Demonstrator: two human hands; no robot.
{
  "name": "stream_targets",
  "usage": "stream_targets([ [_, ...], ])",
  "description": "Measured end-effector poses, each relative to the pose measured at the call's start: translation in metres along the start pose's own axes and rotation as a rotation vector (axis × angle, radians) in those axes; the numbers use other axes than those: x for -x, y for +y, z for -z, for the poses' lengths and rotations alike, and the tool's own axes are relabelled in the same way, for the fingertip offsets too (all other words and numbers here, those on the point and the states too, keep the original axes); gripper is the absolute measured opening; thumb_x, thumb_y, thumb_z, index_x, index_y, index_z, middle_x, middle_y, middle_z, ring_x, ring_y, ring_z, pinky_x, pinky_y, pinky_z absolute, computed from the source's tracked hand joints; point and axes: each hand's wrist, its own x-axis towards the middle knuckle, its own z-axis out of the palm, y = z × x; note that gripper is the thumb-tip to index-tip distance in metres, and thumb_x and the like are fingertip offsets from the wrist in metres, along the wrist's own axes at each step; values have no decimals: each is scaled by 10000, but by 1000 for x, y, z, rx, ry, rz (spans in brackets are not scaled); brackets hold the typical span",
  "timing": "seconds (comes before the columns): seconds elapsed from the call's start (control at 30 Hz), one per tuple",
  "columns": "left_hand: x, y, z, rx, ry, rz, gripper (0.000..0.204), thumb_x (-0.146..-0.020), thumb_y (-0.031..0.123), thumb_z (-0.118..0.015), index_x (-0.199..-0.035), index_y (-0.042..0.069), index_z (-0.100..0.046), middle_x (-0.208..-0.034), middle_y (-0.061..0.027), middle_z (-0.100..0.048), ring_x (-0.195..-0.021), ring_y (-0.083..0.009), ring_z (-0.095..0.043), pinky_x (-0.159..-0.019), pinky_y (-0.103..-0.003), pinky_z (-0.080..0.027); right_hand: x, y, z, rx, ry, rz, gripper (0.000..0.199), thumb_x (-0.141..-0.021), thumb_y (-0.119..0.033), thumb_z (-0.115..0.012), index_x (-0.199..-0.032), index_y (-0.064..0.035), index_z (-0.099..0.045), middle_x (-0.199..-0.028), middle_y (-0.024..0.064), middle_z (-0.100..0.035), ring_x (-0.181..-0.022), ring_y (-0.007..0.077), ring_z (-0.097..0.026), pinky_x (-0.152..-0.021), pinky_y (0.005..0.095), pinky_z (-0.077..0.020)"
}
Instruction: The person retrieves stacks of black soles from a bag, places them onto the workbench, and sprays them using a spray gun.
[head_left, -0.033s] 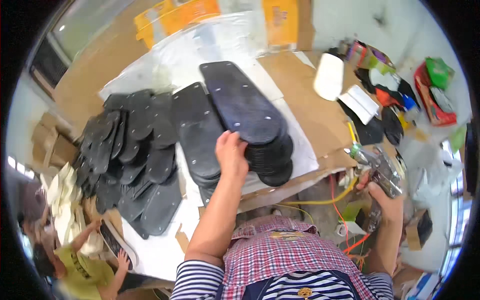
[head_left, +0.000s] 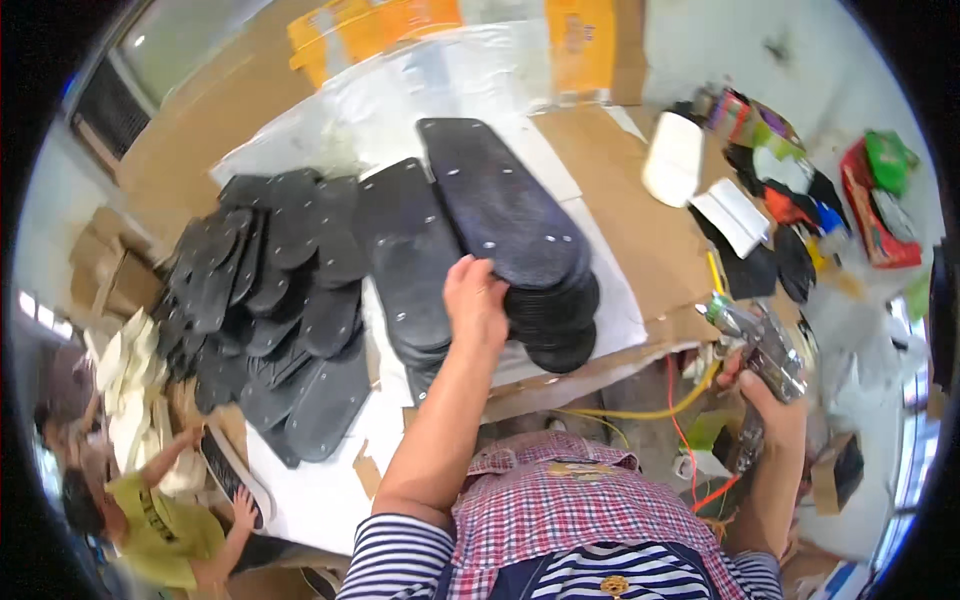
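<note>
At the near left edge of the right-hand stack of black sole-shaped pieces [head_left: 510,205], my left hand [head_left: 477,305] is closed, thumb and fingertips on the rim of the top piece. That piece lies flat, with small shiny spots along its edges. A second black stack [head_left: 405,240] lies directly to its left. My right hand [head_left: 765,390] is wrapped round the handle of a shiny metal spray gun [head_left: 775,350], held off the table's right front edge. The gun's greenish front end points up and left.
A loose heap of black pieces [head_left: 285,300] covers the table's left. White insoles [head_left: 130,390] lie beyond it, near a co-worker in a yellow shirt [head_left: 165,525] handling a sole. A yellow hose [head_left: 650,408] hangs by the table edge. A white oval piece [head_left: 673,160] lies at right.
The whole view has shifted slightly, so the stacks sit a little farther right in the picture. My left hand stays at the stack's edge, and my right hand keeps the spray gun.
</note>
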Motion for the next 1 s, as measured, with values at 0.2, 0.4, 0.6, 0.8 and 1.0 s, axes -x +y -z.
stream_targets([
  [0.2,-7,59,28,181,-70,-107,99,-766,-3,-515,-837,65,-508,-728,-12,-530,-606,-124,-529,-512,-251,-442,1,18,-22,27,-18,-108,642,-742,-166,-682,-1290,6,-396,-831,72,-578,-729,169,-581,-665,287,-469],
  [0.4,-70,232,94,287,-203,-503,194,-838,69,-480,-1007,-16,-526,-1051,-182,-577,-988,-290,-552,-896,-436,-445,-1,12,-49,10,-156,-75,520,-757,-178,-698,-1175,26,-465,-840,60,-591,-752,144,-581,-708,278,-486],
  [0.6,-56,281,152,173,-70,-589,870,-884,463,-481,-1413,116,116,-1485,-123,45,-1337,-388,-149,-1082,-488,-188,2,-11,-84,-43,-226,4,575,-761,-164,-690,-1234,29,-426,-860,65,-577,-764,148,-576,-705,285,-491],
  [0.8,-29,168,193,68,8,-228,329,-904,296,-492,-1112,42,-516,-1079,-123,-588,-987,-302,-558,-839,-385,-474,-10,-33,-109,59,46,56,297,-795,-138,-665,-1023,19,-558,-811,62,-613,-703,150,-599,-658,289,-496],
  [1.0,11,107,163,-55,-68,29,307,-861,193,-548,-1106,11,-511,-965,-139,-626,-827,-277,-627,-713,-344,-515,-1,-43,-101,20,135,82,247,-802,-135,-651,-982,15,-572,-760,67,-613,-689,151,-600,-638,281,-488],
])
